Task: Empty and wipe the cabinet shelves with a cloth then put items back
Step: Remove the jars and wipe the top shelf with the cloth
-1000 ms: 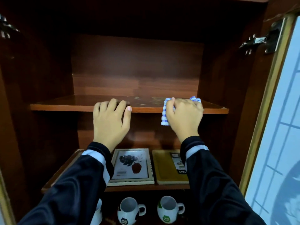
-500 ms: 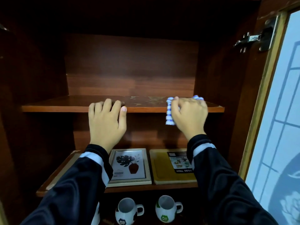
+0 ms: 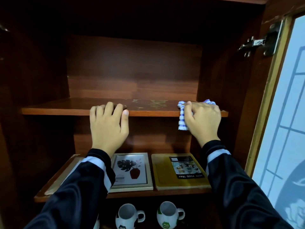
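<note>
The wiping step is in hand on the upper shelf (image 3: 66,110). At centre right of the frame, the right hand (image 3: 203,121) pinches the blue-striped cloth (image 3: 182,120) in curled fingers at the front edge. The left hand (image 3: 109,128), fingers together, grips that edge. Next probably calls for sweeping left across the pale stains (image 3: 151,104)

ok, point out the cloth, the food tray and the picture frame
cloth (image 3: 182,120): head view, on its striped hanging end.
food tray (image 3: 162,176): head view, bare yellow surface left of label.
picture frame (image 3: 130,170): head view, middle of the print.
</note>
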Demonstrator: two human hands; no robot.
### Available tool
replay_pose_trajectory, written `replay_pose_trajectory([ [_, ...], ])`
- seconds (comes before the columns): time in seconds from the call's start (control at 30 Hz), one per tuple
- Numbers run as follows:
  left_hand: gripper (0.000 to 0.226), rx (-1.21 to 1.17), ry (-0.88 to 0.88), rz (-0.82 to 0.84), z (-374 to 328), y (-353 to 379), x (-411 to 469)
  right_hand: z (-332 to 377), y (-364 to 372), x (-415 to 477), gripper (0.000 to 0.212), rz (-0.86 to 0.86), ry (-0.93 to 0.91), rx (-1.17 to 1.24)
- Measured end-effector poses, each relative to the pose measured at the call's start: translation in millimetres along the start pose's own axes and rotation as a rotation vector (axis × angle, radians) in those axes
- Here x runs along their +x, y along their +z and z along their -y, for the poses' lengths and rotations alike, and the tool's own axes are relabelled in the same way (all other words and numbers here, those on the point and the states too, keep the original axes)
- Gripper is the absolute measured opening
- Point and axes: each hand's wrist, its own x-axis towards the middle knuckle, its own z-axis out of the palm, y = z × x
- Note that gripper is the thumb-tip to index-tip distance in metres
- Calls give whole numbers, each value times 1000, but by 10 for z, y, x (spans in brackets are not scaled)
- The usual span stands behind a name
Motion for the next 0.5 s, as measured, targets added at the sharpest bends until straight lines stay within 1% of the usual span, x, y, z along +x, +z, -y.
replay_pose_trajectory([
  [0.1, 31, -4, 5, 1, 7, -15, 3, -123, -22, 14, 44, -19, 19, -17],
  [0.27, 31, -16, 19, 9, 16, -38, 10, -308, -75, 31, 44, 13, 28, -45],
  [0.4, 31, -28, 21, 19, 24, -42, 11, -300, -56, 20, 46, 13, 61, -48],
  [0.5, 32, -37, 18, 27, 29, -44, 10, -244, -20, 8, 48, -9, 129, -34],
])
